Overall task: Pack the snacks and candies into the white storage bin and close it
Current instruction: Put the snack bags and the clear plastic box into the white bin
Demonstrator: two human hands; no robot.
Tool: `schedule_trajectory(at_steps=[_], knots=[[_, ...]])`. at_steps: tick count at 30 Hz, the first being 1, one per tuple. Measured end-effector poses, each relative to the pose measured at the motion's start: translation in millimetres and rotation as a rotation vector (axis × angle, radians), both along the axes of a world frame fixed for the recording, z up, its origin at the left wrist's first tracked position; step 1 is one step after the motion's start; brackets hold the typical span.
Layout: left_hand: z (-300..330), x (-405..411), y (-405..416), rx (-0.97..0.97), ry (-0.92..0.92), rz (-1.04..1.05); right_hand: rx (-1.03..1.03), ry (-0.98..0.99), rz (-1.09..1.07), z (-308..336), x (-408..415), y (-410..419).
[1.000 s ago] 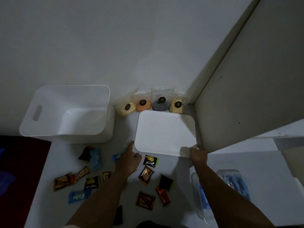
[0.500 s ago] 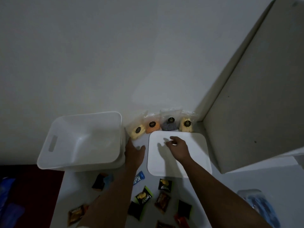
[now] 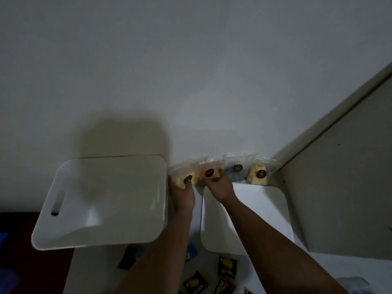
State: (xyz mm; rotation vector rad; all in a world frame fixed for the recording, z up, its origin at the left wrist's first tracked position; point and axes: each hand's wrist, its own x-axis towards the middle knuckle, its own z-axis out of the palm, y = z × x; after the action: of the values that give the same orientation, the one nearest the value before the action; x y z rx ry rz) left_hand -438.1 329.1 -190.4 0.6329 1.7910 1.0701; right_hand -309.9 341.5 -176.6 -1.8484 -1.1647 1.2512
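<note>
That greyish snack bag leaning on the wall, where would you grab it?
Probably by the clear upper flap of the grey bag, coming from the front and above. It leans against the wall, squeezed between the orange bag and a yellow bag, so its sides and back are blocked.

Both hands leaving lid (image 3: 263, 211), now lying flat on table below bag row; left hand (image 3: 183, 195) reaching forward from beside bin (image 3: 101, 200), fingers closing on pale yellow snack bag (image 3: 184, 178) at left end of row; right hand (image 3: 218, 186) coming off lid's top, fingers curling on orange snack bag (image 3: 209, 174) next along; head camera tilting up, candies (image 3: 228, 270) sliding toward bottom edge.
</note>
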Motion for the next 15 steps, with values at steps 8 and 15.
schedule_trajectory(at_steps=[8,15], knots=[[-2.8,-0.6,21.0,-0.023,0.076,0.103,-0.052,-0.059,-0.241,-13.9,-1.7,13.8],[-6.6,0.9,27.7,-0.055,0.110,0.075,-0.053,-0.032,-0.238,-19.6,8.0,19.5]])
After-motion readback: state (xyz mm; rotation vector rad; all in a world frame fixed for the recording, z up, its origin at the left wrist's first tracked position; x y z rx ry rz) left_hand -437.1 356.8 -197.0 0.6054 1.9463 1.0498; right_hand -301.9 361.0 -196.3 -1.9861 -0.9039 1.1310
